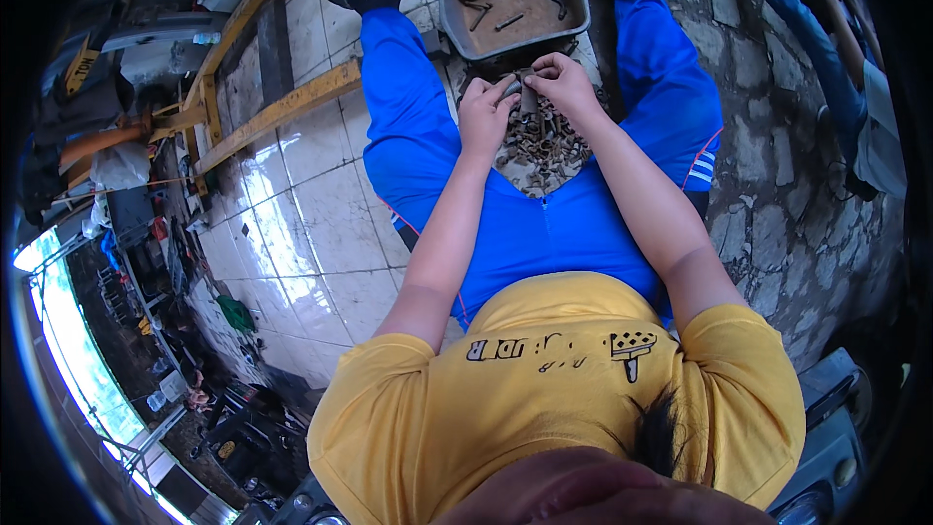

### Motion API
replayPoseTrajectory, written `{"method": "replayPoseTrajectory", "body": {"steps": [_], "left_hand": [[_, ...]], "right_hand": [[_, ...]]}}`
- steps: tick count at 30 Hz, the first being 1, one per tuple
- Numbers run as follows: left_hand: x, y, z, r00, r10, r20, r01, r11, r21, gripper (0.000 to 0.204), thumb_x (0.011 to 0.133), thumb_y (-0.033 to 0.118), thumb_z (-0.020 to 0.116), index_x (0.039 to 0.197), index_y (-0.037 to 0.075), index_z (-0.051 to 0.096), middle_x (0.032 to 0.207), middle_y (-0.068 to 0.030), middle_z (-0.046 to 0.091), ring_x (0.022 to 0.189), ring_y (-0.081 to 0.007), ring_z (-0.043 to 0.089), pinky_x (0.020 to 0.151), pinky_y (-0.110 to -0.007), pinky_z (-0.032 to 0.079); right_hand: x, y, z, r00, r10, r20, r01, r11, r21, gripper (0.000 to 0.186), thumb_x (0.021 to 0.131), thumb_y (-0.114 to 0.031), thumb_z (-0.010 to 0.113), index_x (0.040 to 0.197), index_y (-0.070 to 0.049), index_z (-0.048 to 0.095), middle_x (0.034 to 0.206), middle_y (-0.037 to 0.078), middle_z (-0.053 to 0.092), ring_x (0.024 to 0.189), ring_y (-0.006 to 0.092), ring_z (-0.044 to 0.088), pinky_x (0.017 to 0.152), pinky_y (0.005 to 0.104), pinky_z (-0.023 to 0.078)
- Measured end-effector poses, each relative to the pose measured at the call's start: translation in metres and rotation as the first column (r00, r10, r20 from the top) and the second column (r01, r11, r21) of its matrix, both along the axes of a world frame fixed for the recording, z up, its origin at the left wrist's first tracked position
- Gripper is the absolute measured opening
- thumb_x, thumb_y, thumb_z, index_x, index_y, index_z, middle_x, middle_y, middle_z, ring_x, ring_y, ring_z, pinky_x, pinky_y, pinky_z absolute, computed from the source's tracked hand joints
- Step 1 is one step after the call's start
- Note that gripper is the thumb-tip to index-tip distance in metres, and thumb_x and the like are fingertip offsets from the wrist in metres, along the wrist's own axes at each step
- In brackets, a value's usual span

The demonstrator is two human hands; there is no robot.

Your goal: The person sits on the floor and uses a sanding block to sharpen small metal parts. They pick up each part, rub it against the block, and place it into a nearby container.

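Both of my hands are close together over a pile of small brown and grey metal parts [546, 148] on the floor between my legs. My left hand [483, 117] has its fingers closed on a short grey metal piece [511, 87]. Beside it, my right hand [564, 87] is pinched at the top of a brownish cylindrical metal piece [529, 100]. Whether the two pieces touch I cannot tell. Just beyond the hands stands a grey rectangular basin [449, 15], with a few dark rod-like metal pieces [544, 0] on its brown, dirty bottom.
My blue-trousered legs flank the pile and basin. At left, a yellow wooden frame [282, 122] lies across white tiles [301, 253], with cluttered tools and parts beyond. Stone paving [753, 253] runs along the right, where another person's arm [846, 29] shows.
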State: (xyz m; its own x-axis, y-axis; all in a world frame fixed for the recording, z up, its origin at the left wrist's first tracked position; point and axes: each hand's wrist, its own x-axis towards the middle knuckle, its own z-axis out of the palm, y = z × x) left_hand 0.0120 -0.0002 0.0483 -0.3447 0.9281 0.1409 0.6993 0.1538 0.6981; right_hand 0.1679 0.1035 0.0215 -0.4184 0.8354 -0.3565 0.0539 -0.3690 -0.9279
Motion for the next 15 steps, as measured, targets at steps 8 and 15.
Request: {"method": "replayPoseTrajectory", "body": {"steps": [8, 15], "left_hand": [[-0.002, -0.002, -0.007, 0.999, 0.016, 0.033, -0.016, 1.000, 0.003, 0.039, 0.082, 0.017, 0.086, 0.121, 0.015, 0.082, 0.086, -0.0092, 0.057, 0.079, -0.0269, 0.061, 0.072, -0.041, 0.049], [0.000, -0.002, -0.004, 0.999, 0.032, 0.035, -0.031, 0.999, -0.034, 0.038, 0.082, 0.020, 0.086, 0.120, 0.016, 0.082, 0.086, -0.0089, 0.059, 0.079, -0.0270, 0.061, 0.072, -0.040, 0.050]], "right_hand": [[-0.001, -0.003, 0.000, 0.991, 0.099, 0.087, -0.106, 0.991, 0.079, 0.032, 0.088, -0.006, 0.082, 0.115, 0.002, 0.068, 0.097, 0.011, 0.077, 0.087, 0.0143, 0.072, 0.076, 0.0310, 0.058], [0.001, -0.002, 0.008, 0.996, 0.043, 0.080, -0.044, 0.999, 0.008, 0.030, 0.088, -0.005, 0.082, 0.113, 0.002, 0.068, 0.095, 0.010, 0.076, 0.087, 0.0144, 0.072, 0.077, 0.0298, 0.058]]}}
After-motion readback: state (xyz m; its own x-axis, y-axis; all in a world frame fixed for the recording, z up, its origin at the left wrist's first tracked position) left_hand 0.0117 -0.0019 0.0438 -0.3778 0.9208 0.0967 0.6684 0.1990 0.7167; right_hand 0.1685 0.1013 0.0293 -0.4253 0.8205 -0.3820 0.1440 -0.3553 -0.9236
